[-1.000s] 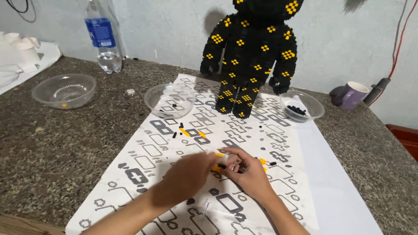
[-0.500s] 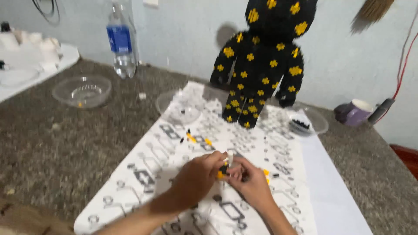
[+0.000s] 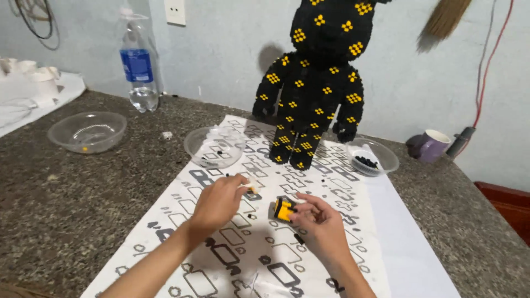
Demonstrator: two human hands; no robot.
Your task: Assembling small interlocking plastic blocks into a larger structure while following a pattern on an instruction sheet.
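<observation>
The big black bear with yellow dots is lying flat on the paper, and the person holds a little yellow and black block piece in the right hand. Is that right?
Not quite. The head view shows the black bear standing upright on the patterned paper, not lying flat. The rest holds: the right hand holds a little yellow and black block piece.

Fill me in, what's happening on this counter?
A person is piecing small building blocks together over a patterned sheet. The right hand pinches a yellow-and-black block piece; the left hand holds a small pale piece at its fingertips. A tall black-and-yellow block bear stands at the sheet's far end, with clear bowls nearby.
</observation>
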